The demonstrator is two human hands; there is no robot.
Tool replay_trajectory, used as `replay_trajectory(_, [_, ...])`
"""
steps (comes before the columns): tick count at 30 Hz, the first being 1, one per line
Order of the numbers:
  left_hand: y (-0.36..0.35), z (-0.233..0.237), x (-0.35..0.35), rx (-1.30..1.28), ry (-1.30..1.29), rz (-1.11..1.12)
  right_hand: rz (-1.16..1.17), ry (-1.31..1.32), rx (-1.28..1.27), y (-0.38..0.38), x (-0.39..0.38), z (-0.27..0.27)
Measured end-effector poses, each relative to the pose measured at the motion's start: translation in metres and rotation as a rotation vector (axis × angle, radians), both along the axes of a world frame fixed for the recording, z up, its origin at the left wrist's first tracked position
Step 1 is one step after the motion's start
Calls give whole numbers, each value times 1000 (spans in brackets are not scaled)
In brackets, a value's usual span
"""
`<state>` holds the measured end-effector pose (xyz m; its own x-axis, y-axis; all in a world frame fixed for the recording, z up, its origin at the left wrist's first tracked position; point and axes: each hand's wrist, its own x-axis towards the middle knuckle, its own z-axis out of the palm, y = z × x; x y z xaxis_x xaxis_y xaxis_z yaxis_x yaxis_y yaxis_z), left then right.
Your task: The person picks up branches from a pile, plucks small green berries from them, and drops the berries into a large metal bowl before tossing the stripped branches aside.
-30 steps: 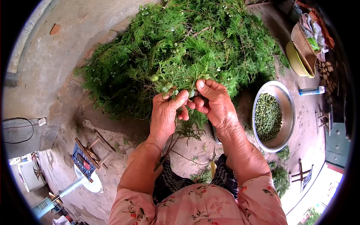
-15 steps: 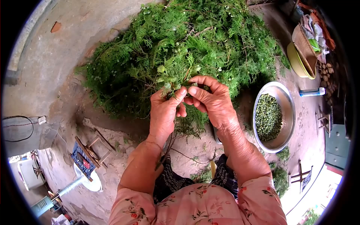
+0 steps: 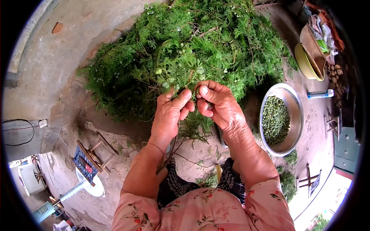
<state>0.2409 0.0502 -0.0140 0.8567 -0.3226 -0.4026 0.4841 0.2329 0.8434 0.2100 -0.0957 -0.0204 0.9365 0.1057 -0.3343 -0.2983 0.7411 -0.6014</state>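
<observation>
Between thumb and fingers, my left hand [image 3: 168, 111] pinches a green sprig [image 3: 175, 75] bearing pale green cones; its thin brown stem hangs below the wrist. Close beside it, my right hand [image 3: 220, 103] is closed at the sprig's right edge, with the thumb against the forefinger; a small greenish thing shows among its fingers, too hidden to name surely. Behind both hands lies a large pile of green branches [image 3: 231, 46]. To the right stands a metal basin [image 3: 296, 115] holding many small green cones [image 3: 275, 120].
A yellow basin [image 3: 304, 65] with a woven basket [image 3: 313, 52] stands at the upper right, near a blue-and-white tube [image 3: 320, 94]. A small stool [image 3: 85, 161] and a standing fan [image 3: 71, 192] are at the lower left.
The hands have moved slightly apart, the right thumb has lifted off the left thumb, and the sprig has shifted a little left, its top blurred.
</observation>
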Motion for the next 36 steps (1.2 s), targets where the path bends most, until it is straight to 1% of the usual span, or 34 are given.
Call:
replay_trajectory(2, [2, -1, 1, -2, -10, -24, -104, 10, 41, 2, -1, 1])
replay_trajectory(3, [2, -1, 2, -4, -21, -47, -110, -3, 79, -1, -1, -3])
replay_trajectory(4, [1, -1, 2, -4, -22, -48, -111, -4, 79, -3, 0, 1])
replay_trajectory(7, [-2, 2, 1, -31, -43, -15, -237, 54, 63, -9, 1, 14])
replay_trajectory(10, [-5, 2, 1, -17, -84, -18, -253, 46, 89, -19, 1, -2])
replay_trajectory(11, [-5, 2, 1, 0, -62, -18, -246, 21, -9, -18, 0, -5])
replay_trajectory(12, [-4, 2, 1, 16, -40, -17, -249, 20, -9, -18, 0, -5])
replay_trajectory(13, [-4, 3, 1, 16, -41, -20, -218, 47, -72, -16, -1, -2])
replay_trajectory(14, [-2, 3, 1, 29, -57, -71, -188, 74, -135, -14, -2, 1])
replay_trajectory(15, [-2, 2, 1, 43, -73, -122, -171, 86, -142, -12, -2, 4])
replay_trajectory(18, [-4, 1, -1, 76, -101, -142, -133, 97, -138, -14, -2, 6])
replay_trajectory(19, [-6, 3, -3, 68, -111, -126, -106, 91, -175, -14, -1, 7])
replay_trajectory(23, [-8, 6, -4, 72, -99, -112, -114, 87, -224, -8, -3, 5])
replay_trajectory(25, [-9, 8, -4, 57, -67, -108, -191, 94, -210, -4, -5, 4])
replay_trajectory(26, [-9, 8, -5, 56, -67, -107, -191, 94, -211, -2, -5, 4])
replay_trajectory(28, [-9, 8, -8, 46, -44, -96, -261, 155, -47, 2, -6, 3])
replay_trajectory(29, [-16, 10, -12, -5, -55, -8, -262, 173, -14, 2, -7, 3])
replay_trajectory(30, [-15, 9, -12, -6, -54, -8, -263, 173, -15, 1, -7, 4])
replay_trajectory(32, [-11, 4, -13, -37, -40, -43, -423, 327, 148, -5, -7, 6])
replay_trajectory(33, [-13, 5, -16, -29, -31, 17, -477, 238, 103, -16, -6, -5])
replay_trajectory(34, [-13, 4, -17, -33, -28, 8, -579, 222, 168, -24, -1, -13])
replay_trajectory(36, [-14, 0, -17, 2, -7, 58, -637, 204, 113, -41, 0, -16])
